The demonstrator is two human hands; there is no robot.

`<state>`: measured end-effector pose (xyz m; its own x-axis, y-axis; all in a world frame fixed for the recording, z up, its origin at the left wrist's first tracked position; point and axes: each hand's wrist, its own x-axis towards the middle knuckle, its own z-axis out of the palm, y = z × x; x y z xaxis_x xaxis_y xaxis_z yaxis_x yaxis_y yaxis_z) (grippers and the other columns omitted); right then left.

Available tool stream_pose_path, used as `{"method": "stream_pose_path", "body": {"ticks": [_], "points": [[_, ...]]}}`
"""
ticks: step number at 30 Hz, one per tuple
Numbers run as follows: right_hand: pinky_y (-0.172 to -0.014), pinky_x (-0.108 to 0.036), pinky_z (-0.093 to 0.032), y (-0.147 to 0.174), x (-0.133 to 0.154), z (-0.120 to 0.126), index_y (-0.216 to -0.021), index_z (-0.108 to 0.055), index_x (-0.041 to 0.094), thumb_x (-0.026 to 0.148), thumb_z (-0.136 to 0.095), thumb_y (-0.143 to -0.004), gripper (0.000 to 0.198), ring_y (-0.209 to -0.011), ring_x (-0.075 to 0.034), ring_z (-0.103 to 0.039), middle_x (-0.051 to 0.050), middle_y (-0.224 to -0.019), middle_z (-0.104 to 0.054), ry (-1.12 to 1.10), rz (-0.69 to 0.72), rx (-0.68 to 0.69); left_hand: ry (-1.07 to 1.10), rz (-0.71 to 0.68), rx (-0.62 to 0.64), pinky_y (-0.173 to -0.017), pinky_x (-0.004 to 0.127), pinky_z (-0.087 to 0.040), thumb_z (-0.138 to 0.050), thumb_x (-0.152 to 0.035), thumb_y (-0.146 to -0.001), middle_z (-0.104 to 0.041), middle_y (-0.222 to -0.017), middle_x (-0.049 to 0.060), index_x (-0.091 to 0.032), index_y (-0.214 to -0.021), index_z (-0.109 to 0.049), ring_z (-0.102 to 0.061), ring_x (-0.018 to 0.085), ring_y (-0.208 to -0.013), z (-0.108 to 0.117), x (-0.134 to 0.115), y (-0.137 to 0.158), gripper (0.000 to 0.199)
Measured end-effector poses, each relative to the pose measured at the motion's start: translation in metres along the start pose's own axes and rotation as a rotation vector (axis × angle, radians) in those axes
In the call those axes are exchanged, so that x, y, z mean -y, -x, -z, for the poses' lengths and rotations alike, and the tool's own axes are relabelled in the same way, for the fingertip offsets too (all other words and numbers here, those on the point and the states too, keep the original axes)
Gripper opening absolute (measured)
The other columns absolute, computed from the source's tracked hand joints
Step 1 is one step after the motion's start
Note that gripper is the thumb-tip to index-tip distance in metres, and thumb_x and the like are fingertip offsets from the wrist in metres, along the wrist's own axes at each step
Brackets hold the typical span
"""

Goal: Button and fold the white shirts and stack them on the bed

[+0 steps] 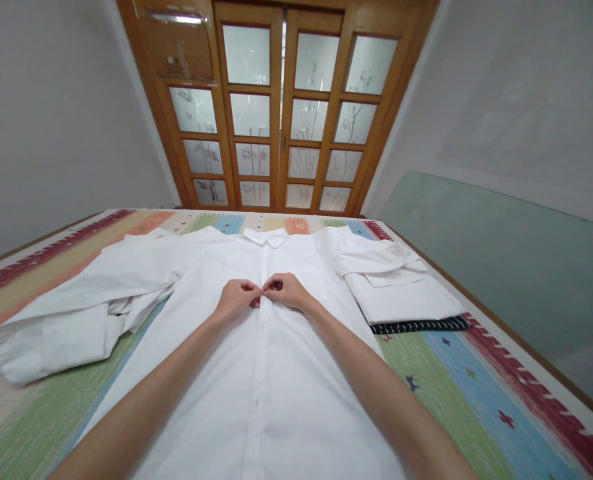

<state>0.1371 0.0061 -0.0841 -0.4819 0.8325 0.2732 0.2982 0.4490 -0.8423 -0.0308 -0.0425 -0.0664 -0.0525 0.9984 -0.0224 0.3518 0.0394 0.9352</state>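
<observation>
A white long-sleeved shirt (296,373) lies front side up, its collar (266,238) at the far end and its sleeves spread to both sides. Along its middle runs the button placket (256,387). My left hand (239,297) pinches the placket a little below the collar. Right beside it, my right hand (286,291) pinches the same spot from the other side, and the fingertips of both hands meet there. Any button between them is too small or hidden to make out.
A colourful striped cloth (446,380) covers the surface under the shirt. Folded white clothing (401,300), with a dark patterned piece (421,325) under it, lies at the right by the sleeve. Wooden doors with glass panes (281,113) stand beyond the far edge.
</observation>
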Motion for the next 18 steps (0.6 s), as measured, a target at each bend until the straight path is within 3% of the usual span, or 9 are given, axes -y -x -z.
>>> {"method": "stream_pose_path", "body": {"ticks": [5, 18], "points": [[-0.057, -0.021, -0.038, 0.0004, -0.0012, -0.0015, -0.075, -0.073, 0.014, 0.017, -0.07, -0.067, 0.009, -0.06, -0.011, -0.054, 0.001, -0.063, -0.066, -0.001, -0.007, -0.019, -0.096, -0.038, -0.015, -0.04, 0.019, -0.034, -0.064, -0.029, -0.068, -0.06, -0.046, -0.002, -0.016, -0.061, -0.065, -0.046, 0.008, -0.036, 0.0002, -0.0064, 0.006, 0.015], [-0.058, -0.021, -0.039, 0.0011, 0.0003, -0.003, -0.075, -0.073, 0.014, 0.017, -0.072, -0.067, 0.008, -0.061, -0.011, -0.055, 0.0, -0.065, -0.067, 0.035, -0.036, -0.055, -0.148, -0.186, -0.059, -0.048, 0.021, -0.039, -0.062, -0.03, -0.067, -0.059, -0.046, -0.003, -0.018, -0.061, -0.063, -0.053, 0.011, -0.044, 0.0, 0.0004, 0.0047, 0.014]]}}
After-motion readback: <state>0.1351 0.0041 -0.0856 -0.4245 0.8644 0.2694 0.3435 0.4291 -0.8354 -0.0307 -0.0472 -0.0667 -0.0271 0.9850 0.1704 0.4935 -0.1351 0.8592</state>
